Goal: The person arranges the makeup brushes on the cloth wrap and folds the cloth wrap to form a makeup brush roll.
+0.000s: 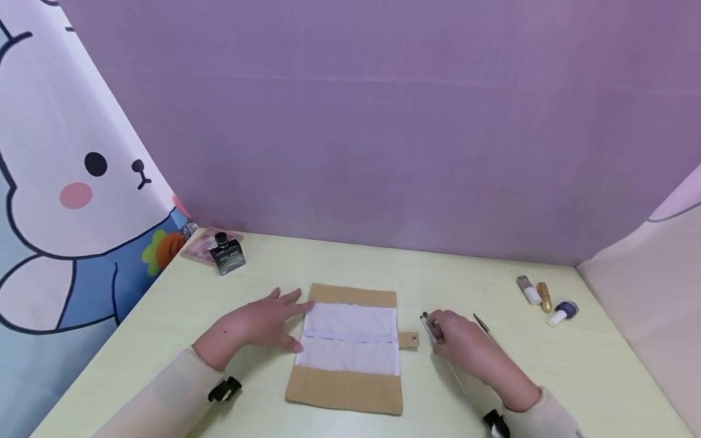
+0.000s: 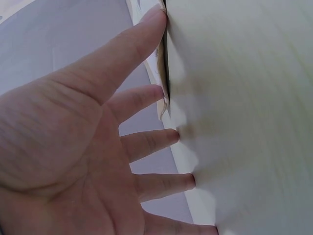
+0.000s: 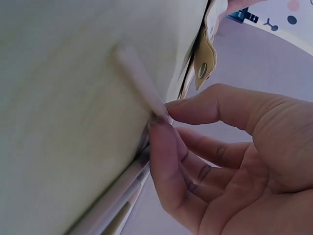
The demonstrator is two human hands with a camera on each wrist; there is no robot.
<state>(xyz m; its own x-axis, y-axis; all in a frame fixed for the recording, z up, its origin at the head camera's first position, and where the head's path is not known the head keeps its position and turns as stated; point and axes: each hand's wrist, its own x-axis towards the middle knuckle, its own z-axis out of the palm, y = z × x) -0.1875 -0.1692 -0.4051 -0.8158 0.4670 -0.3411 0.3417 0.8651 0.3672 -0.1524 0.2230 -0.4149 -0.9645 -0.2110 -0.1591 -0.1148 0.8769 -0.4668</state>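
Observation:
An unfolded tan cloth roll [image 1: 344, 389] with a white lining lies flat, its snap tab [image 1: 409, 340] sticking out to the right. My left hand [image 1: 264, 321] is spread beside it, thumb and index fingertips at its left edge. In the left wrist view the other fingertips rest on the table. To the right of the tab, my right hand [image 1: 465, 342] pinches a slim pale stick [image 3: 139, 81] between thumb and index finger; I cannot tell its kind. Another slim, pale-handled stick [image 3: 110, 196] lies under that hand. A dark-tipped thin brush [image 1: 482, 323] shows behind the right hand.
At the back left, a dark square perfume bottle [image 1: 229, 258] stands by a pink flat case [image 1: 199, 248]. Toward the right edge lie a grey-and-white small bottle [image 1: 528, 290], a gold tube [image 1: 544, 297] and a dark-blue nail polish bottle [image 1: 563, 312]. A purple curtain [image 1: 383, 152] hangs behind the table.

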